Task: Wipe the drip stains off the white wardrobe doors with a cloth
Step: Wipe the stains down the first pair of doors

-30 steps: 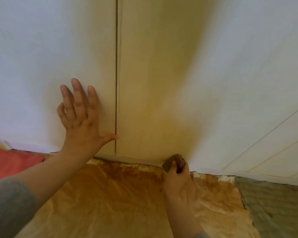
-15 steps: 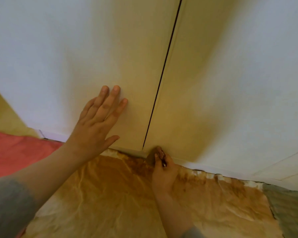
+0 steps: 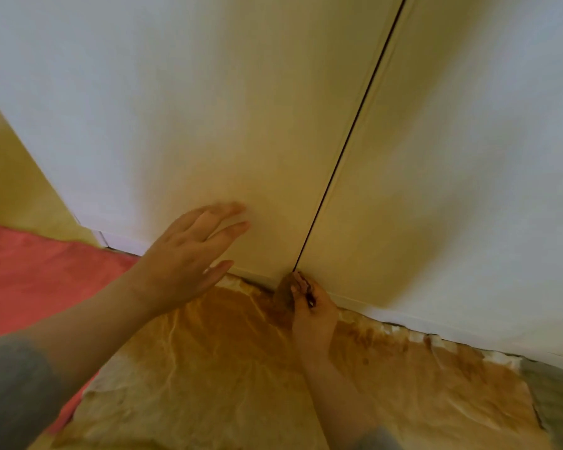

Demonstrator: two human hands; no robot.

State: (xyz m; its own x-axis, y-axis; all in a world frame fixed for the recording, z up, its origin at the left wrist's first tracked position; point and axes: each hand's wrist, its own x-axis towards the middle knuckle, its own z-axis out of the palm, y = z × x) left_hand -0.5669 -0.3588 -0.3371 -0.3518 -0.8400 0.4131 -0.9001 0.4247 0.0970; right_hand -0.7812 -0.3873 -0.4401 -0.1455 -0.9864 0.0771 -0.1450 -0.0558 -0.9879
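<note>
Two white wardrobe doors fill the view, the left door (image 3: 208, 108) and the right door (image 3: 468, 190), split by a dark vertical gap (image 3: 348, 131). My left hand (image 3: 189, 254) lies flat with straight fingers against the bottom of the left door. My right hand (image 3: 309, 310) grips a small brown-stained cloth (image 3: 283, 295) and holds it against the doors' bottom edge, right at the foot of the gap. Most of the cloth is hidden by my fingers.
A brown-stained crumpled sheet (image 3: 225, 368) covers the floor under the doors. A red cloth (image 3: 30, 271) lies at the left, a grey-green mat (image 3: 556, 401) at the far right. A yellowish wall (image 3: 10, 177) stands left of the wardrobe.
My right hand has slid the cloth left along the bottom edge, from under the right door to the gap. My left hand stayed flat on the left door, lower now. The view swung left.
</note>
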